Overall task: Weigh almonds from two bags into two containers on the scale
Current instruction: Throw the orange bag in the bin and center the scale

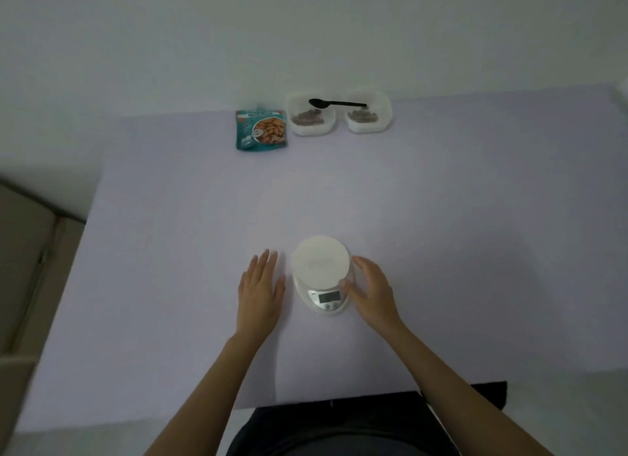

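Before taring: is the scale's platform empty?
Empty: the scale shows a bare white platform; both containers sit far back.

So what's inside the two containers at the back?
Brown almonds in both containers, with a black spoon laid across both rims. The near walls hide how deep they lie.

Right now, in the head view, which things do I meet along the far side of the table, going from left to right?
Almond bag → first container → second container. The black spoon lies across both containers, so it has no place of its own in the order.
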